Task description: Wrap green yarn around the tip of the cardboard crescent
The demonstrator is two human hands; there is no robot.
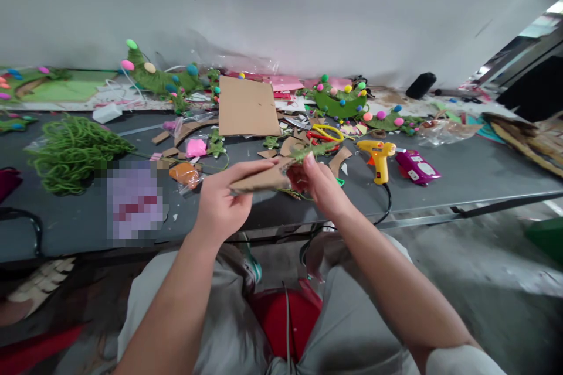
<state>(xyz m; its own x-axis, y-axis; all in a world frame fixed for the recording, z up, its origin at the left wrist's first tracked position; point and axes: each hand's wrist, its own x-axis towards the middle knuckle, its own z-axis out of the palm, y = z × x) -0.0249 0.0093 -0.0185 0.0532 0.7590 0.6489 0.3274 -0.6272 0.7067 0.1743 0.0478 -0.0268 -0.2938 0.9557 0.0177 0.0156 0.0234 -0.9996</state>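
Note:
My left hand (226, 196) is closed round the wide end of a brown cardboard piece (264, 177), held above the table's front edge. At its other end, my right hand (319, 181) pinches the tip, where green yarn (314, 151) covers the cardboard. The right thumb presses on the yarn from above; the fingers below are partly hidden. Just beyond lie yellow-handled scissors (328, 133) and cardboard scraps (292, 146). A yellow glue gun (378, 158) stands to the right of my right hand. A bagged orange lump (185, 174) lies left of my left hand.
A heap of green yarn (77, 149) lies on the grey table (246, 220) at left. Behind are a flat cardboard sheet (248, 106) and yarn-wrapped crescents with coloured balls (162, 76). A purple packet (417, 168) sits beside the glue gun, whose black cord (387, 205) hangs over the edge.

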